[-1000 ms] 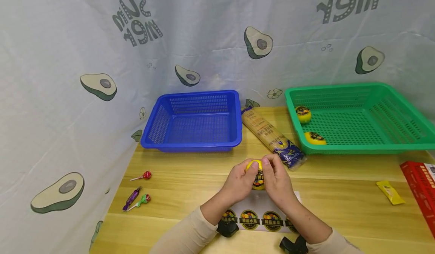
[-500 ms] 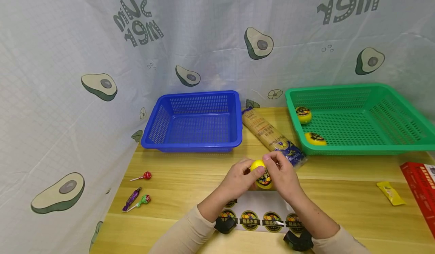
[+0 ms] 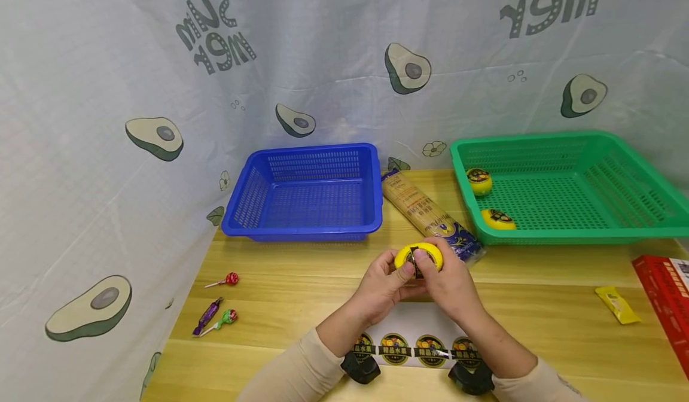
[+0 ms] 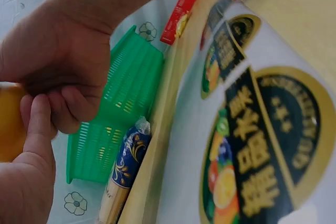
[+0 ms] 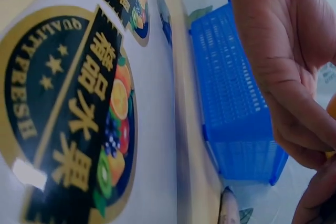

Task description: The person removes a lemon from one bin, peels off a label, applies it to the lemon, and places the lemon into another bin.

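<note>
A yellow round fruit [image 3: 425, 252] with a black and gold sticker on it is held just above the table by both hands. My left hand [image 3: 386, 279] grips it from the left, its fingers curled under it. My right hand [image 3: 449, 276] grips it from the right, thumb lying on the sticker. A white sheet of round fruit stickers [image 3: 414, 345] lies on the table below my wrists. In the left wrist view the fruit [image 4: 9, 124] shows at the left edge between both hands. The right wrist view shows my right hand's fingers [image 5: 294, 77] and the sticker sheet [image 5: 79, 119].
A blue basket [image 3: 307, 189] stands behind the hands and a green basket [image 3: 619, 174] at the right holds two stickered yellow fruits [image 3: 479, 180]. Between them lies a noodle packet [image 3: 430, 216]. Lollipops and a candy [image 3: 218, 318] lie left; a yellow sachet [image 3: 618, 303] and red box [image 3: 664, 300] right.
The fruit has been turned in my hands, so its sticker now faces up under my right thumb. Both hands stayed in nearly the same place.
</note>
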`<state>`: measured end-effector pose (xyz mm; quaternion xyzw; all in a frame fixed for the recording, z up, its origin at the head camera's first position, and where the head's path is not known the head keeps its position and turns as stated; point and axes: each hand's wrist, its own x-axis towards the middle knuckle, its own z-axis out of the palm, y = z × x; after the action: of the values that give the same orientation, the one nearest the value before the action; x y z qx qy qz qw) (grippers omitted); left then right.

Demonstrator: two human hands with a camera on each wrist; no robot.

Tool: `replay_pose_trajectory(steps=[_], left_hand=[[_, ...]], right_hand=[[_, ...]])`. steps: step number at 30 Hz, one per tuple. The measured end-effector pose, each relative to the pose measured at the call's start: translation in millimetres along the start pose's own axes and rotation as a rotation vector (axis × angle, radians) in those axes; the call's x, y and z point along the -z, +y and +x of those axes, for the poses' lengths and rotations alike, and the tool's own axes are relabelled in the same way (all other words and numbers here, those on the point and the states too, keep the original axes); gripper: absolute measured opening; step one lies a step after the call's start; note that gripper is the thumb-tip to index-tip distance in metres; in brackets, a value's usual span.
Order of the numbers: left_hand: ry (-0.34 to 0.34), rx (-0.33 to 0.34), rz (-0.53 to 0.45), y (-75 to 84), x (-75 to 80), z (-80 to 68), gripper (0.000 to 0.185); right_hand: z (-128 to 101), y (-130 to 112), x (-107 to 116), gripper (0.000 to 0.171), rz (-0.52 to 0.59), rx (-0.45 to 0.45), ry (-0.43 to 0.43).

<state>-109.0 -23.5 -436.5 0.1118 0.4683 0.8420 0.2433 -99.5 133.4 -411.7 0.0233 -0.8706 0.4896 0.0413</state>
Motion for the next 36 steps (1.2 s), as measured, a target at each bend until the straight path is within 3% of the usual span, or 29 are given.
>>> replay_pose_trajectory(steps=[3,7,11,15,18,21,24,27,30,36], left_hand=[[-0.016,-0.005,0.002,-0.1,0.2,-0.9,0.060],[-0.013,-0.003,0.021,1.5,2.5,-1.3,0.061],[-0.005,-0.006,0.078,1.7,6.3,0.4,0.085],[-0.003,-0.019,0.201,3.6,10.3,1.9,0.104],[0.007,-0.027,0.308,7.3,12.2,1.3,0.084],[0.036,-0.077,0.456,11.0,12.8,-0.5,0.064],[0.052,-0.196,0.652,14.2,11.8,-3.1,0.062],[0.045,-0.304,0.788,16.4,9.8,-5.3,0.056],[0.041,-0.344,0.819,16.9,8.5,-5.9,0.054],[0.045,-0.297,0.791,17.6,9.4,-4.5,0.053]], right_hand=[[-0.4,-0.8,0.6,0.037,-0.017,0.010,0.031],[-0.7,2.8,0.3,0.029,-0.041,0.102,0.088],[-1.1,5.9,0.4,0.028,-0.041,0.185,0.139],[-0.3,5.0,1.0,0.034,-0.031,0.201,0.146],[0.6,5.0,0.8,0.041,-0.022,0.164,0.123],[1.2,6.3,0.3,0.049,-0.018,0.108,0.094],[1.1,7.3,0.3,0.055,-0.021,0.062,0.067],[0.5,8.1,0.7,0.057,-0.028,0.036,0.053],[-0.2,8.6,1.4,0.058,-0.019,0.019,0.036],[3.2,8.5,4.2,0.058,-0.040,0.016,-0.002]])
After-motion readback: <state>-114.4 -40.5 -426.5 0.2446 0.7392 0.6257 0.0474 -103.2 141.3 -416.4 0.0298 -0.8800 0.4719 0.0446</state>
